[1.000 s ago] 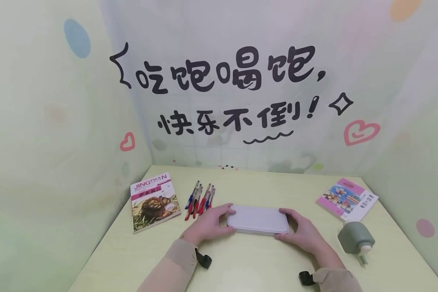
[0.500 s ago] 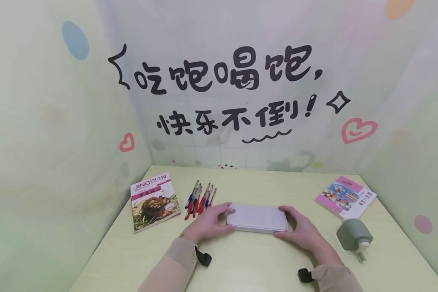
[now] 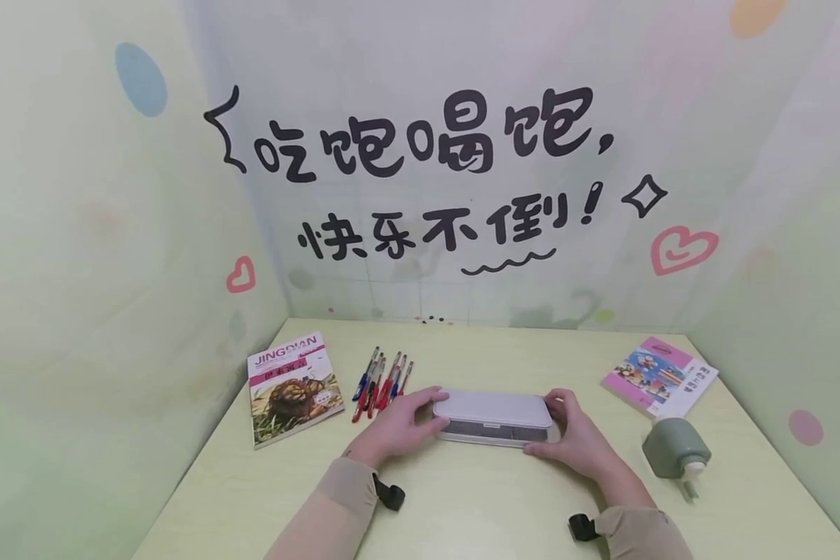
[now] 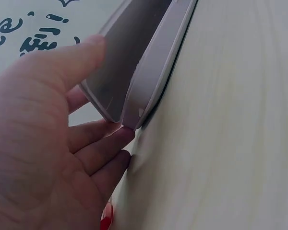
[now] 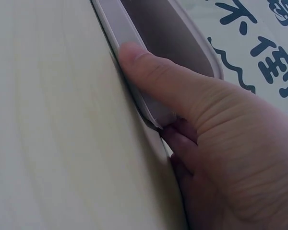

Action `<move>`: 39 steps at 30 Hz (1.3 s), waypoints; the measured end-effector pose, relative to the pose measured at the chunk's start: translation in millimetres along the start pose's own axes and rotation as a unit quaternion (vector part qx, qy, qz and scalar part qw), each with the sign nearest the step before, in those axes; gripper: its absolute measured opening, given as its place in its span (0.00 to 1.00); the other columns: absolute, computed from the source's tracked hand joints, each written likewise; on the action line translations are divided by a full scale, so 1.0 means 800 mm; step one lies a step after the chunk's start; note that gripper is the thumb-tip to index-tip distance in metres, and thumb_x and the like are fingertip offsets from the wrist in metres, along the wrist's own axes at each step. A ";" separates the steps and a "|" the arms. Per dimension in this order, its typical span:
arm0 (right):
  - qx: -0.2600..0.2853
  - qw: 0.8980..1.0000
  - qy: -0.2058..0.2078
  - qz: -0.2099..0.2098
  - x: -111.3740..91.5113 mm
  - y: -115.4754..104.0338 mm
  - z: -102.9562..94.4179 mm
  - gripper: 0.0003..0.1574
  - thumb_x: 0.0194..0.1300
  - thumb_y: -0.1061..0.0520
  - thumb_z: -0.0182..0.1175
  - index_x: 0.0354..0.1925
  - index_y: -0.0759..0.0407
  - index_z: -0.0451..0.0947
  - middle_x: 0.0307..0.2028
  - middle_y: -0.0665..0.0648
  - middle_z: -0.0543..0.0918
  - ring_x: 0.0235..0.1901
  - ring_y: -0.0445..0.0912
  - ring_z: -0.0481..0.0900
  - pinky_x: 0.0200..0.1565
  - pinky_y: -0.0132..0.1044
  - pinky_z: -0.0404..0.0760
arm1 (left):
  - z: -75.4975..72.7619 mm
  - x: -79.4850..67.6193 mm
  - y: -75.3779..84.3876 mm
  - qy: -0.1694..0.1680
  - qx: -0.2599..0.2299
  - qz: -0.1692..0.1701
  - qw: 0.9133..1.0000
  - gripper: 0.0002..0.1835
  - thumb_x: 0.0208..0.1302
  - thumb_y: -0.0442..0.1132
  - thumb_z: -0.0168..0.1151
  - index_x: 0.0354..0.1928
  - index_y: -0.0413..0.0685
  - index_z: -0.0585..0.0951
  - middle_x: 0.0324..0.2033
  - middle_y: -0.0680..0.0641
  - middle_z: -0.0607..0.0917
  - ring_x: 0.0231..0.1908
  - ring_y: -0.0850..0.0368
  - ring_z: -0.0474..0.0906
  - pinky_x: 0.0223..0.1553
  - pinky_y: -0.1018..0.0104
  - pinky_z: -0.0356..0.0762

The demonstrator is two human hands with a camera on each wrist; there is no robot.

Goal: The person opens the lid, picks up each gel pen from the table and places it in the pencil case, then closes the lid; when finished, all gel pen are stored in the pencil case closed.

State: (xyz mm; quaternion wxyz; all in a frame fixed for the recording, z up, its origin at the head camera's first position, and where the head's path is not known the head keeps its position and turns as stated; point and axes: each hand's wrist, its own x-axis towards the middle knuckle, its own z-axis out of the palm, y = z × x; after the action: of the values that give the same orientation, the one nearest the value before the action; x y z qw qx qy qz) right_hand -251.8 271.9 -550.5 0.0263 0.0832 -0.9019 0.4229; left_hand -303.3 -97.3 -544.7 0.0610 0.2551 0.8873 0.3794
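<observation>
A pale lilac pencil case (image 3: 493, 406) lies on the table with its lid partly raised, and a dark gap shows along the front. My left hand (image 3: 400, 429) holds its left end. In the left wrist view the thumb is at the edge of the tilted lid (image 4: 120, 57), and fingertips touch the corner by the hinge. My right hand (image 3: 582, 442) grips the right end. In the right wrist view its thumb presses the front wall of the base (image 5: 116, 24), while the other fingers reach behind, partly hidden.
Several red, blue and dark pens (image 3: 381, 385) lie behind the left hand. A magazine with a lion cover (image 3: 294, 389) is at the far left. At the right are a pink and white booklet (image 3: 658, 376) and a grey-green pump bottle (image 3: 675, 449) lying on its side.
The pencil case's lid, closed in both earlier frames, has tilted up at the front. The right hand's fingers have shifted slightly at its end. The view has turned a little.
</observation>
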 end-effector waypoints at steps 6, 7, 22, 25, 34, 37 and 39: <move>0.016 1.000 0.002 0.001 0.000 0.000 0.000 0.58 0.51 0.48 0.89 0.64 0.64 0.62 0.73 0.74 0.78 0.77 0.71 0.72 0.79 0.59 0.63 | 0.001 0.003 0.003 0.013 -0.012 -0.020 1.000 0.32 0.75 0.70 0.62 0.77 0.77 0.76 0.80 0.54 0.76 0.80 0.45 0.72 0.81 0.41 0.69; 0.016 1.000 0.002 -0.002 0.000 0.000 0.000 0.58 0.51 0.48 0.89 0.65 0.63 0.63 0.73 0.74 0.78 0.77 0.70 0.73 0.79 0.57 0.64 | 0.001 0.003 0.003 0.017 -0.015 -0.023 0.999 0.32 0.75 0.70 0.62 0.77 0.76 0.76 0.79 0.54 0.77 0.79 0.46 0.73 0.81 0.41 0.70; 0.035 0.999 -0.002 -0.008 0.000 0.002 0.002 0.63 0.54 0.49 0.88 0.71 0.64 0.56 0.75 0.80 0.73 0.77 0.73 0.71 0.79 0.59 0.61 | 0.015 0.014 0.018 0.118 -0.103 -0.064 0.986 0.27 0.75 0.69 0.63 0.58 0.56 0.77 0.70 0.40 0.85 0.72 0.43 0.82 0.75 0.45 0.79; 0.031 0.999 -0.002 -0.013 0.000 0.003 0.003 0.67 0.54 0.48 0.88 0.75 0.64 0.54 0.77 0.77 0.72 0.78 0.71 0.70 0.79 0.61 0.59 | 0.018 0.016 0.018 0.125 -0.115 -0.065 0.983 0.24 0.78 0.66 0.62 0.60 0.58 0.77 0.71 0.39 0.84 0.72 0.43 0.82 0.74 0.46 0.79; 0.031 0.999 0.002 -0.028 -0.001 0.001 0.006 0.76 0.52 0.48 0.88 0.83 0.63 0.50 0.77 0.74 0.74 0.80 0.74 0.66 0.80 0.77 0.53 | 0.017 0.016 0.019 0.098 -0.146 -0.054 0.983 0.38 0.78 0.52 0.69 0.83 0.56 0.66 0.77 0.40 0.78 0.74 0.42 0.80 0.76 0.44 0.78; 0.024 0.999 0.000 -0.024 -0.001 -0.001 0.007 0.78 0.52 0.48 0.89 0.84 0.63 0.49 0.76 0.74 0.75 0.79 0.75 0.65 0.79 0.78 0.55 | 0.010 0.014 0.025 0.099 -0.103 -0.067 0.987 0.41 0.77 0.55 0.68 0.86 0.59 0.64 0.79 0.43 0.76 0.73 0.42 0.80 0.75 0.43 0.79; 0.020 1.000 -0.002 -0.019 0.000 -0.003 0.007 0.80 0.52 0.47 0.89 0.85 0.62 0.48 0.76 0.74 0.75 0.79 0.75 0.65 0.79 0.79 0.55 | -0.001 0.012 0.028 0.121 -0.064 -0.083 0.987 0.39 0.78 0.54 0.67 0.85 0.60 0.66 0.77 0.45 0.78 0.70 0.43 0.83 0.72 0.42 0.82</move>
State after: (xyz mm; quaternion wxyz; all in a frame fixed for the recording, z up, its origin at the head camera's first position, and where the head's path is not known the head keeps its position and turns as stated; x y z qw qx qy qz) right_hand -251.1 266.2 -552.2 0.0309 0.1013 -0.8916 0.4402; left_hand -302.6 -79.9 -528.0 0.0013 0.1284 0.8799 0.4574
